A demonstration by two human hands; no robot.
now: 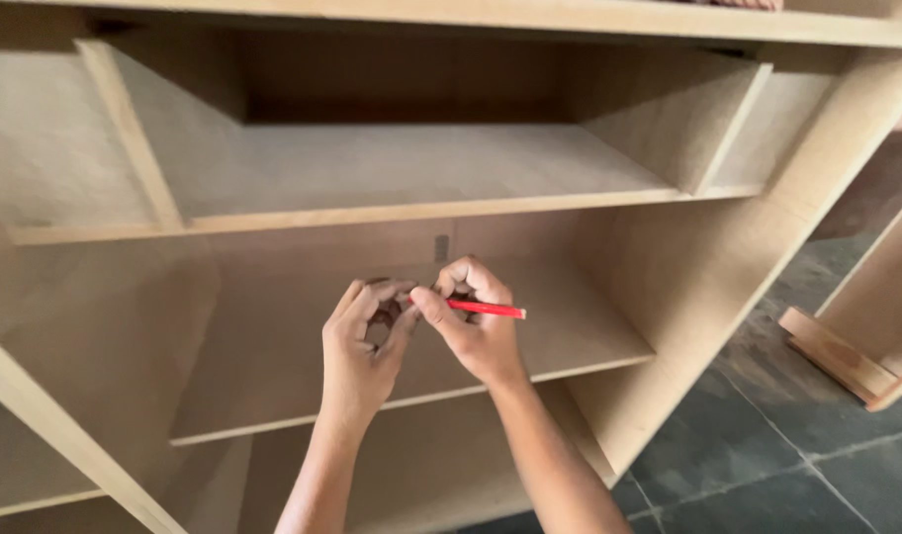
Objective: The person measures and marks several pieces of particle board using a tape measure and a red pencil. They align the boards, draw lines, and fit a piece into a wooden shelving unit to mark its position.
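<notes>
Both hands meet in front of the middle shelf [570, 341] of a bare wooden cabinet [688, 267]; the right hand [476, 321] pinches a red pencil [486, 309] between thumb and curled fingers, the pencil lying nearly level with its free end pointing right; the left hand [364, 341] is cupped with fingers bent towards the right thumb, touching it, and whether it holds anything I cannot tell; a small dark mark [441, 247] sits on the back panel just above the hands; dark floor tiles [797, 425] and wooden offcuts [835, 358] lie to the right.
</notes>
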